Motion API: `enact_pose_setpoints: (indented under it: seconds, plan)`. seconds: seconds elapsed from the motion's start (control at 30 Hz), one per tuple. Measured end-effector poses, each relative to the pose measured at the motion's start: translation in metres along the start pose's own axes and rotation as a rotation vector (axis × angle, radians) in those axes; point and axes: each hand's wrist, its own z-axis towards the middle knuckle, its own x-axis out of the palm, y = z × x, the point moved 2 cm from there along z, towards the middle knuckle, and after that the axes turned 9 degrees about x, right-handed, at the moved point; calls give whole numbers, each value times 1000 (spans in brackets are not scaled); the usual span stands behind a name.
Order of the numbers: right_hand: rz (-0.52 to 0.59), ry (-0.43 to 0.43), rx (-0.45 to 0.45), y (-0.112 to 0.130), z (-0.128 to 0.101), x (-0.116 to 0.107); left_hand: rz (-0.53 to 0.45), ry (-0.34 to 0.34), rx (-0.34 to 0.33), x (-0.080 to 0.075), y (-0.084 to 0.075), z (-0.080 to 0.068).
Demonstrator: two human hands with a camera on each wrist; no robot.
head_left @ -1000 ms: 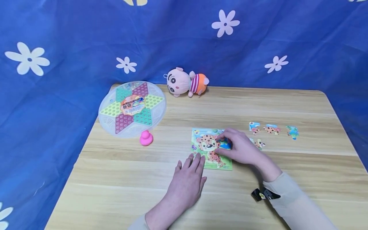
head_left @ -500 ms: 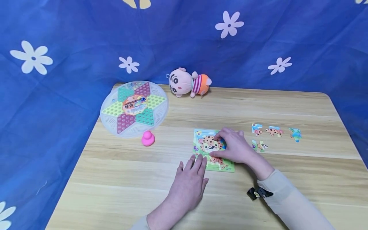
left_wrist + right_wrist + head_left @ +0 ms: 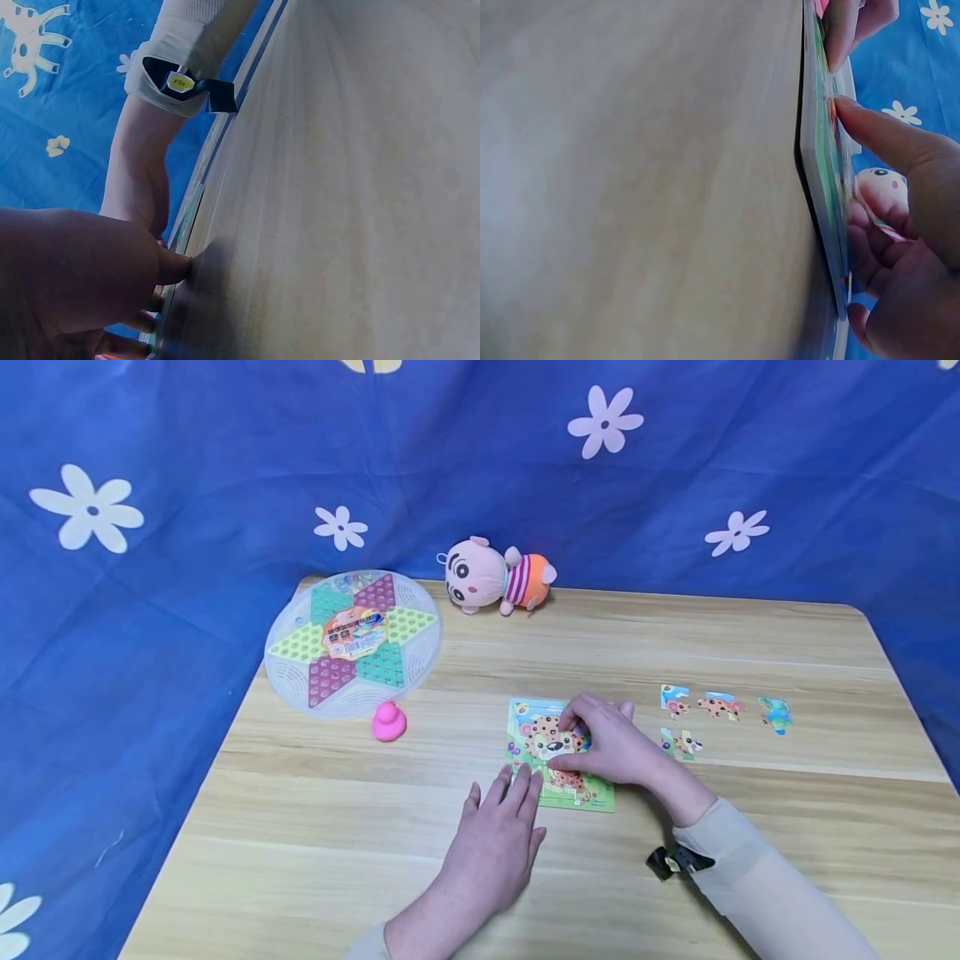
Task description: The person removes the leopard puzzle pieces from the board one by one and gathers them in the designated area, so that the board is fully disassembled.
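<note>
A small leopard puzzle board lies on the wooden table. My right hand lies over the board's right half. Its fingers are curled, and thumb and forefinger pinch a blue-edged puzzle piece against the picture. In the right wrist view the thumb presses on the board's face. My left hand lies flat on the table, fingers straight, with its fingertips on the board's lower left corner. The left wrist view shows that hand at the board's edge.
Several loose puzzle pieces lie to the right of the board. A round, clear-lidded Chinese checkers set and a pink duck sit at the left. A plush doll lies at the back. Blue flowered cloth surrounds the table.
My right hand has shifted a little to the left over the board and now covers most of the blue piece. My left hand has stayed in place.
</note>
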Motion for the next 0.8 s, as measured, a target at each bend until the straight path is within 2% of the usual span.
enact_pose_setpoints:
  seconds: [0.13, 0.33, 0.47, 0.63, 0.8]
  plan:
    - [23, 31, 6, 1, 1, 0, 0, -4, -1, 0, 0, 0]
    - [-44, 18, 34, 0, 0, -1, -2, -9, 1, -1, 0, 0]
    - [-43, 23, 28, -2, 0, -1, -20, 13, -8, -5, -3, 1]
    - [-30, 26, 7, -4, 2, -2, -2, 90, 23, -13, -17, 6]
    - [-20, 33, -17, -3, 5, -2, 9, 84, 76, -12, -31, 13]
